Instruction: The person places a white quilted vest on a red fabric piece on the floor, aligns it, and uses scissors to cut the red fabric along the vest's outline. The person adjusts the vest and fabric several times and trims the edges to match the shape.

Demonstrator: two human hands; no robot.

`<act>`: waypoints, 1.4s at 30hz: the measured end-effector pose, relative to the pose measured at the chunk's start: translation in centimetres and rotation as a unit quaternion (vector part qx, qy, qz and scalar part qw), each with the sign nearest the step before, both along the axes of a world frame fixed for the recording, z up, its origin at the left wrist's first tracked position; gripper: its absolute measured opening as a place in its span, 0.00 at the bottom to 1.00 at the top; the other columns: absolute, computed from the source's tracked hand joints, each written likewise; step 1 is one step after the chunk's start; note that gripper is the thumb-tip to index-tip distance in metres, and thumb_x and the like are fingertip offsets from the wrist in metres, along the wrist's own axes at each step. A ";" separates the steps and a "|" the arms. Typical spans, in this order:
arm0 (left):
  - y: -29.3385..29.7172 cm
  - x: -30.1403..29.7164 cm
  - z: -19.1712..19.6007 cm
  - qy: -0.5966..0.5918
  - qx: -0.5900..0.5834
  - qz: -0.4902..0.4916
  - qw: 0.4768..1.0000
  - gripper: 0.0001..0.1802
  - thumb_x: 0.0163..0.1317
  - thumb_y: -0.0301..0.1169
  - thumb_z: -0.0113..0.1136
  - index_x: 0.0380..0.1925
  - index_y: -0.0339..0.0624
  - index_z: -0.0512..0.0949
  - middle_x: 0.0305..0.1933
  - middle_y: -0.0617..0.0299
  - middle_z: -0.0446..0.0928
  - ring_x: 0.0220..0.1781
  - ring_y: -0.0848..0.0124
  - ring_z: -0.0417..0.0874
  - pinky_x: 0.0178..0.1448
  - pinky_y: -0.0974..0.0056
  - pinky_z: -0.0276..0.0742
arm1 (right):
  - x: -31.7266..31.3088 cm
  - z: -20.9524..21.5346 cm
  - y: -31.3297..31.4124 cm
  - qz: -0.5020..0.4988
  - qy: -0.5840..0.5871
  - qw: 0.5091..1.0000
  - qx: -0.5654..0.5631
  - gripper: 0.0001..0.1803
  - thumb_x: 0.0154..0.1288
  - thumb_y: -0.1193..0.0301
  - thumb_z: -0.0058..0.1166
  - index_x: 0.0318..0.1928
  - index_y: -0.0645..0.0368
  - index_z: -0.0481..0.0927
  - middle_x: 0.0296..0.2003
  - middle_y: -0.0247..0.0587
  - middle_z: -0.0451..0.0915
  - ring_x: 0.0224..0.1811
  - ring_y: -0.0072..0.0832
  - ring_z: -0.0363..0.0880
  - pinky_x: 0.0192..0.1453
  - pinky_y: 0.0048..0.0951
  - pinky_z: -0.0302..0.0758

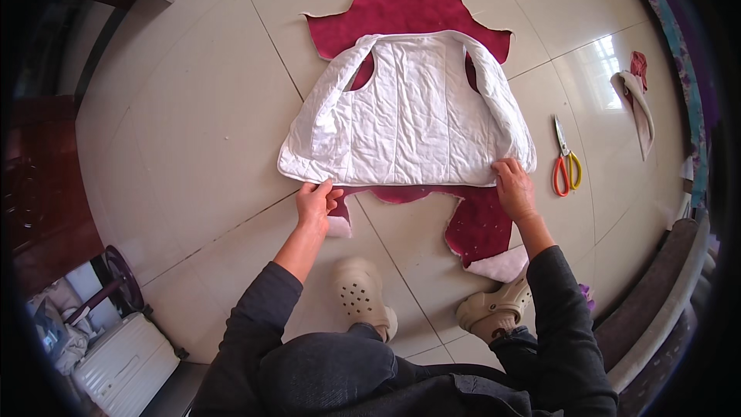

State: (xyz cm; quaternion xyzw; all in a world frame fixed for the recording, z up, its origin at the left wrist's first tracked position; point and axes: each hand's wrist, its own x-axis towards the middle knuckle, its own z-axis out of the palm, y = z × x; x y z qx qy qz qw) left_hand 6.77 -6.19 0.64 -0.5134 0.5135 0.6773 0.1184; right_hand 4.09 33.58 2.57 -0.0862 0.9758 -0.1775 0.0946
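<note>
Nearest the lens are the person's bent knees in dark trousers (332, 371) and two cream perforated clogs (363, 297) planted on the glossy pale tiled floor (177, 147). Beyond the hands spreads a large crimson fabric piece cut to a garment outline (405, 0), its lower edge running under both wrists. On top of it lies a white quilted padded vest panel (409, 120), flat, armholes away from the person, hem just at the fingertips. The left hand (315, 205) pinches the vest's hem at its near left corner, thumb over the edge, fingers curled beneath. The right hand (515, 187) rests on the near right corner of the hem, fingers together and pressing it down. Just right of the right hand lie orange-and-yellow-handled scissors (565, 161); farther right sits a folded beige cloth scrap with a red bit (637, 100).
</note>
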 end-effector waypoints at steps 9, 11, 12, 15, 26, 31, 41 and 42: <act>0.1 -0.1 0.6 -0.001 0.039 0.006 0.999 0.10 0.60 0.26 0.63 0.38 0.41 0.72 0.34 0.62 0.78 0.30 0.67 0.86 0.19 0.73 0.70 | -0.1 0.0 -0.1 -0.009 0.001 1.000 -0.008 0.11 0.57 0.77 0.49 0.42 0.57 0.76 0.43 0.41 0.75 0.49 0.42 0.75 0.51 0.39 0.74; 0.0 0.0 0.3 0.003 0.033 0.005 0.999 0.10 0.60 0.25 0.62 0.38 0.40 0.71 0.34 0.61 0.78 0.31 0.67 0.85 0.22 0.73 0.73 | -0.1 0.0 -0.2 -0.012 -0.002 1.000 -0.006 0.11 0.57 0.78 0.49 0.42 0.57 0.76 0.43 0.41 0.75 0.49 0.42 0.75 0.50 0.39 0.74; 0.0 0.1 -0.1 0.009 0.029 0.004 1.000 0.10 0.60 0.24 0.62 0.39 0.40 0.71 0.34 0.60 0.78 0.31 0.68 0.85 0.24 0.73 0.75 | -0.1 0.0 -0.2 -0.013 -0.004 1.000 -0.005 0.12 0.57 0.78 0.49 0.42 0.57 0.76 0.43 0.41 0.75 0.49 0.42 0.75 0.50 0.39 0.74; 0.2 0.0 -0.3 0.014 0.022 0.010 1.000 0.09 0.61 0.23 0.61 0.39 0.40 0.71 0.35 0.59 0.78 0.33 0.68 0.85 0.28 0.71 0.79 | -0.2 -0.2 -0.1 -0.011 0.001 1.000 -0.004 0.11 0.57 0.78 0.49 0.42 0.56 0.76 0.43 0.40 0.75 0.48 0.42 0.75 0.50 0.39 0.74; 0.2 0.2 0.1 0.008 0.012 0.006 1.000 0.09 0.61 0.22 0.60 0.40 0.40 0.72 0.34 0.61 0.78 0.30 0.69 0.84 0.27 0.71 0.79 | -0.2 -0.6 -0.1 -0.017 0.012 1.000 -0.002 0.11 0.57 0.78 0.49 0.41 0.57 0.76 0.42 0.40 0.75 0.47 0.42 0.75 0.48 0.40 0.74; -0.3 0.5 -0.4 0.018 0.019 0.025 0.999 0.09 0.60 0.24 0.62 0.39 0.41 0.73 0.33 0.62 0.78 0.29 0.70 0.84 0.25 0.73 0.77 | -0.3 -0.6 -0.1 -0.016 0.016 1.000 0.002 0.10 0.56 0.78 0.50 0.41 0.57 0.76 0.42 0.40 0.75 0.47 0.42 0.75 0.48 0.40 0.74; -0.4 0.3 -0.5 0.030 0.018 0.056 0.998 0.09 0.61 0.28 0.63 0.38 0.44 0.72 0.34 0.65 0.77 0.28 0.72 0.83 0.26 0.73 0.78 | -0.2 -0.9 -0.1 -0.020 0.026 0.999 -0.004 0.10 0.57 0.77 0.50 0.41 0.56 0.77 0.40 0.40 0.75 0.46 0.41 0.75 0.49 0.39 0.74; -0.4 0.3 -0.7 0.033 0.020 0.056 0.998 0.09 0.61 0.27 0.62 0.38 0.43 0.72 0.33 0.64 0.77 0.29 0.71 0.84 0.26 0.73 0.79 | -0.2 -0.9 -0.1 -0.020 0.029 0.999 -0.001 0.10 0.56 0.77 0.50 0.40 0.56 0.77 0.40 0.40 0.75 0.46 0.41 0.75 0.49 0.39 0.74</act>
